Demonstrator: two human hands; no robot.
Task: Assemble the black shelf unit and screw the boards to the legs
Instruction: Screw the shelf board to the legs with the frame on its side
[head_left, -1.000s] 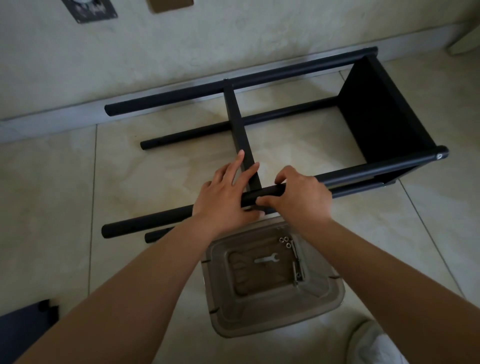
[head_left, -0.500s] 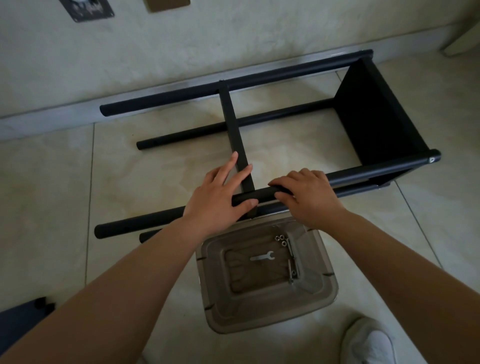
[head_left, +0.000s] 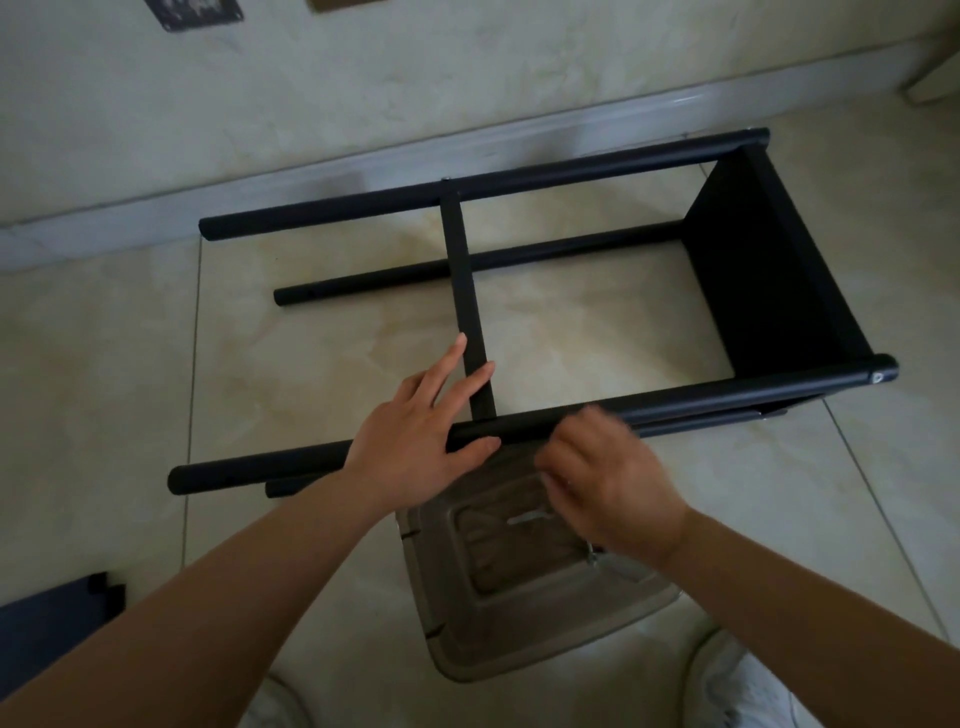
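Note:
The black shelf unit lies on its side on the tiled floor. Its near upper leg (head_left: 727, 395) runs left to right in front of me, and a narrow middle board (head_left: 462, 270) and a wide end board (head_left: 753, 270) join the legs. My left hand (head_left: 421, 426) rests on the near leg where the middle board meets it, fingers straight over the board's edge and thumb under the tube. My right hand (head_left: 608, 478) is blurred, off the leg and above the clear plastic tray (head_left: 519, 639), its fingers curled. I cannot see whether it holds anything.
In the tray lie a small flat wrench (head_left: 530, 517) and some screws (head_left: 592, 556), partly hidden by my right hand. A loose dark board (head_left: 52, 608) lies at the lower left. My white shoes (head_left: 737, 686) stand by the tray. The wall skirting (head_left: 311, 176) runs behind the unit.
My right hand has left the near leg and drawn back over the tray. My left hand stays on the leg at the middle board.

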